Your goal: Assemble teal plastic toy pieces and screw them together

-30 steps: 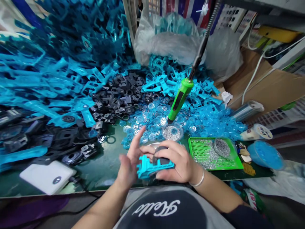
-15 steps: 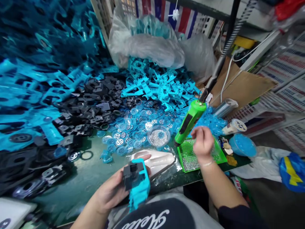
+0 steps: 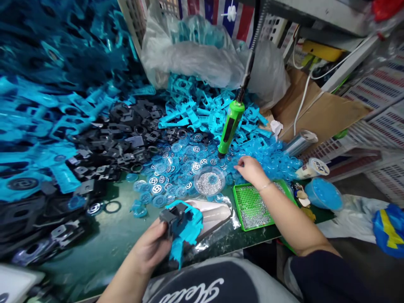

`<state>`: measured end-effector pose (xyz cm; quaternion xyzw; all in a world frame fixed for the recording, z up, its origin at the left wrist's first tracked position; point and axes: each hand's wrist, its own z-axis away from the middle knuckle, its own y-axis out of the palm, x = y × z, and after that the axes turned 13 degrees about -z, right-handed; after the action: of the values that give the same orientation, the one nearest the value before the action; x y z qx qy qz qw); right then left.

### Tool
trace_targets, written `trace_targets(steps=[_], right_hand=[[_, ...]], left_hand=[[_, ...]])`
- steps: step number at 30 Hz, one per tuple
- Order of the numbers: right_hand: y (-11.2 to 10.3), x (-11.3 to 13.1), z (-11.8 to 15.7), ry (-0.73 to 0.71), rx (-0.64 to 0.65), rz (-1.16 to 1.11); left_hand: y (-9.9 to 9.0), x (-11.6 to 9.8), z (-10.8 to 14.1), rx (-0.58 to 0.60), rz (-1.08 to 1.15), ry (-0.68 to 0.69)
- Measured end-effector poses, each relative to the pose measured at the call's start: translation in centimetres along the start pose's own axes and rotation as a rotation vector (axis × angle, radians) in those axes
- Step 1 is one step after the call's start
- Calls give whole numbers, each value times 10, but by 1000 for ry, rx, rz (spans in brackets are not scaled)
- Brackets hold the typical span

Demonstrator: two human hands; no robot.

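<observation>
"Holding anything, that left hand [image 3: 153, 248]?"

"Yes, it's clamped on a turquoise-and-black plastic housing [image 3: 193, 237]. The thumb presses the black side, and the open turquoise shell faces away from the palm."

"Where is the housing, exactly?"

"Near the front edge of the dark green tabletop [image 3: 116, 240], partly covering a white, hollowed-out block [image 3: 216, 212]. That block lies on crinkled clear plastic film [image 3: 234, 219]. I can't tell whether the housing touches it."

"And the right hand [image 3: 252, 170]?"

"Well apart from the left, by the near side of a heap of translucent blue plastic pieces [image 3: 277, 162]. Its fingers are curled in; I can't tell whether the tips meet or have something small between them."

"What's that beside it?"

"A bright green, tube-shaped power driver [image 3: 231, 126], hanging tip down from a black, coil-wrapped cord [image 3: 249, 69]. Hand and driver are apart."

"Anything under the forearm?"

"A bright green, perforated rectangular tray [image 3: 248, 194] scattered with tiny silver metal bits [image 3: 252, 219]. Left of it stands a round, clear plastic tub [image 3: 196, 184] of similar bits, with a blue disc on top."

"And around the tub?"

"Translucent blue discs [image 3: 176, 166], some with white spirals. Past them, small black plastic parts [image 3: 129, 126] are piled to the left, and turquoise plastic frames [image 3: 195, 111] lie behind."
</observation>
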<state>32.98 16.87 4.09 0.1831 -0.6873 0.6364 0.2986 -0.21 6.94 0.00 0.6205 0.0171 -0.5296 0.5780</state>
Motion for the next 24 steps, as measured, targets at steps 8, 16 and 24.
trace_targets(steps=[8, 16, 24], right_hand=[[-24, 25, 100, 99, 366, -542], [-68, -95, 110, 276, -142, 247], [-69, -109, 120, 197, -173, 42]], left_hand=[[56, 0, -53, 49, -336, -109], [64, 4, -65, 19, -360, -209], [83, 0, -75, -3, -370, -195]])
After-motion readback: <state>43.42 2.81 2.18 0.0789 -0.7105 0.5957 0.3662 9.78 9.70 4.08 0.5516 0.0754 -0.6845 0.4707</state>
